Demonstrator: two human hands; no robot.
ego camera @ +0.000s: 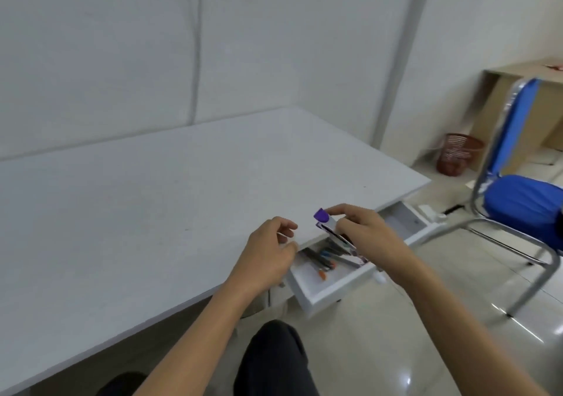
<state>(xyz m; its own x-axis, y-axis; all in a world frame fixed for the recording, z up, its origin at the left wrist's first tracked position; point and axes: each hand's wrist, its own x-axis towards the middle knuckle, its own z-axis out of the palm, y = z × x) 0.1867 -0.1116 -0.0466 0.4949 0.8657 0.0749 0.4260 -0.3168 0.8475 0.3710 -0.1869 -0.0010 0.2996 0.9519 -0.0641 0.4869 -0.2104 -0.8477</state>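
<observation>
My right hand grips a white tube-like item with a purple cap, its cap end raised over the table's front edge and its lower end over an open white drawer. Several pens lie inside that drawer. My left hand hovers at the table edge just left of the drawer, fingers loosely curled and holding nothing that I can see. The two hands are a short gap apart.
A white table stands against a pale wall. A second drawer is open further right. A blue chair stands on the glossy tiled floor at right, a red wastebasket and a wooden desk behind it.
</observation>
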